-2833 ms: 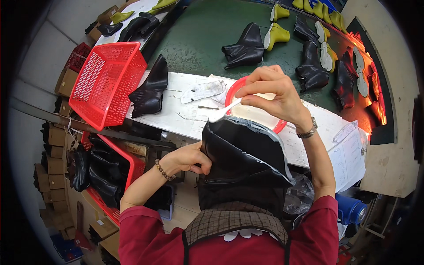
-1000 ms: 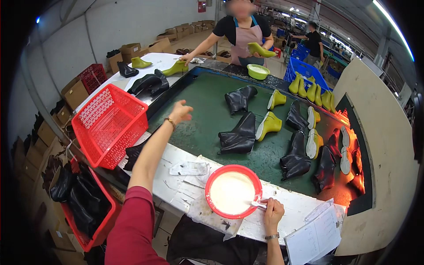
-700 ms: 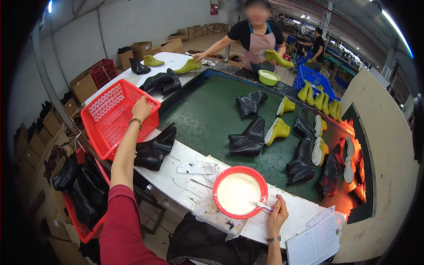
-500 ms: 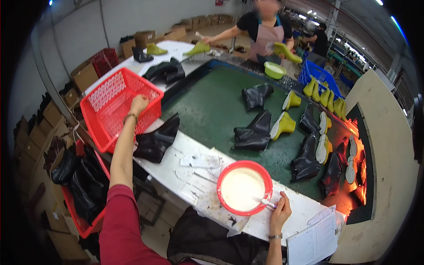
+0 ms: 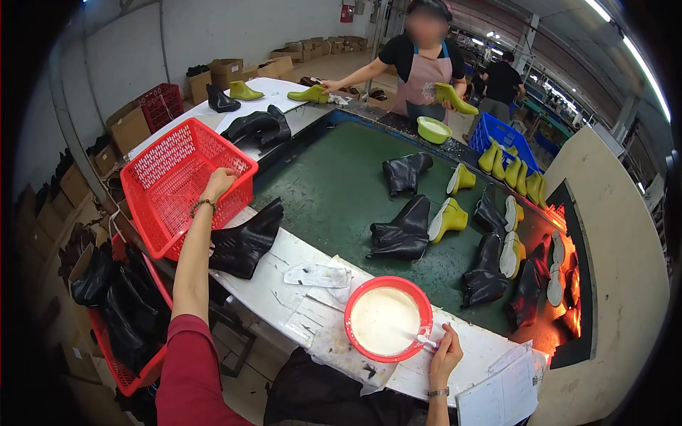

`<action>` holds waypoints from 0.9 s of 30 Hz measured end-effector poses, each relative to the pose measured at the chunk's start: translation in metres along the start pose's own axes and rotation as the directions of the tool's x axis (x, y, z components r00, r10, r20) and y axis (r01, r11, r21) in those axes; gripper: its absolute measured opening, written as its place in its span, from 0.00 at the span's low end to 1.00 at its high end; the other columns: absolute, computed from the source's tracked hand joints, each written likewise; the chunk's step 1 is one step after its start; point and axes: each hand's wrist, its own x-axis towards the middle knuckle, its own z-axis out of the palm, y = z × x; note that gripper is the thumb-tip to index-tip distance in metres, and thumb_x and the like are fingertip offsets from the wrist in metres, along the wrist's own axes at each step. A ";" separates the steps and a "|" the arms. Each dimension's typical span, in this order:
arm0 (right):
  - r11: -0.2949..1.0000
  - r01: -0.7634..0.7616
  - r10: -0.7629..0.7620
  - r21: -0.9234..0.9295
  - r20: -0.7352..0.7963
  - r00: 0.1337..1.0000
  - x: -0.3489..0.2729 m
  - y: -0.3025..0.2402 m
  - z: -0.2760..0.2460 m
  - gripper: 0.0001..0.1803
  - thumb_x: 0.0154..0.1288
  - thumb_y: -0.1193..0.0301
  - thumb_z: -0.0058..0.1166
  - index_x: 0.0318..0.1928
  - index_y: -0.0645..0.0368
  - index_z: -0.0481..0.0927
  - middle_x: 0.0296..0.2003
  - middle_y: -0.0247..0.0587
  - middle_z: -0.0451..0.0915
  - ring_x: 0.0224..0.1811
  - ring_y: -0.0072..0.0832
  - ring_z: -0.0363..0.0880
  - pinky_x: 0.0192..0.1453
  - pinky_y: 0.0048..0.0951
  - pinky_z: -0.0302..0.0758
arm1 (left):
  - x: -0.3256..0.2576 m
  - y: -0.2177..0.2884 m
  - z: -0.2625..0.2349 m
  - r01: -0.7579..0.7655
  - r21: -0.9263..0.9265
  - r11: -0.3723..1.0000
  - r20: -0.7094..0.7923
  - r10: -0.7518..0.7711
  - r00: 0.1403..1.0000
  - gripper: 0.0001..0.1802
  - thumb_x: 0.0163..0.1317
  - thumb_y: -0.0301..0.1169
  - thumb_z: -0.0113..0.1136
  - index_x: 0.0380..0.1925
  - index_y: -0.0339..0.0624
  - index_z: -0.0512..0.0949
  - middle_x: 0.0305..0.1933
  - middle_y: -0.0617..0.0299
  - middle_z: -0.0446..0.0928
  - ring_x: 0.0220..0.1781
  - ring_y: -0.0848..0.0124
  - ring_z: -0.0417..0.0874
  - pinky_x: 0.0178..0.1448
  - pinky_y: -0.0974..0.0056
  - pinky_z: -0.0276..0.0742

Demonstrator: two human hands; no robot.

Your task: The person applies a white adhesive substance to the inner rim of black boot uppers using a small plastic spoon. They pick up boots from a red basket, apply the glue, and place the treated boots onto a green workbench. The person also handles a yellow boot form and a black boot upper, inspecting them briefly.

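Observation:
My left hand (image 5: pixel 219 184) reaches over the near side of an upright red plastic basket (image 5: pixel 186 126), its fingers curled at the rim. No contents are visible inside the basket. A black boot (image 5: pixel 247 239) lies on the white table beside my left forearm. In my right hand (image 5: pixel 445 353) is a white-handled brush (image 5: pixel 425 341), held by the handle with its head dipped in cream-coloured liquid. The liquid fills a red bowl (image 5: pixel 350 312) on the table in front of me; my right hand is just right of the bowl.
Black boots and yellow-green shoe lasts (image 5: pixel 447 220) lie on a green conveyor (image 5: pixel 320 184) that leads into a glowing heater (image 5: pixel 568 284) at right. A co-worker (image 5: pixel 426 71) stands across, holding lasts. Another red basket (image 5: pixel 128 380) with boots is at lower left; papers (image 5: pixel 497 397) lie at lower right.
The view has shifted slightly, moving most things a little left and down. The co-worker's hand and last at the far table have lowered. My hands keep nearly the same places.

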 end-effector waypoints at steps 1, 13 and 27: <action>1.000 0.001 -0.001 0.011 0.000 1.000 0.000 -0.001 0.001 0.16 0.81 0.66 0.47 0.52 0.61 0.87 0.22 0.33 0.77 0.25 0.19 0.72 0.32 0.27 0.70 | -0.001 -0.002 -0.002 -0.002 -0.002 1.000 -0.009 0.002 1.000 0.18 0.64 0.32 0.61 0.49 0.35 0.87 0.48 0.49 0.88 0.54 0.64 0.87 0.62 0.64 0.77; 0.999 -0.006 0.007 -0.041 0.020 1.000 -0.003 0.005 -0.005 0.16 0.80 0.66 0.47 0.49 0.60 0.87 0.21 0.33 0.77 0.25 0.21 0.72 0.32 0.29 0.68 | -0.042 0.050 -0.001 -0.182 0.482 0.857 -0.413 0.406 0.815 0.08 0.67 0.33 0.59 0.40 0.47 0.86 0.35 0.49 0.86 0.41 0.48 0.88 0.44 0.46 0.83; 0.998 -0.013 0.015 -0.063 0.023 1.000 -0.004 0.006 -0.009 0.16 0.81 0.66 0.46 0.45 0.59 0.87 0.19 0.32 0.74 0.25 0.20 0.70 0.32 0.29 0.67 | -0.038 0.052 0.000 -0.158 0.462 0.873 -0.460 0.388 0.798 0.13 0.73 0.40 0.55 0.42 0.48 0.86 0.32 0.43 0.85 0.36 0.43 0.88 0.42 0.43 0.83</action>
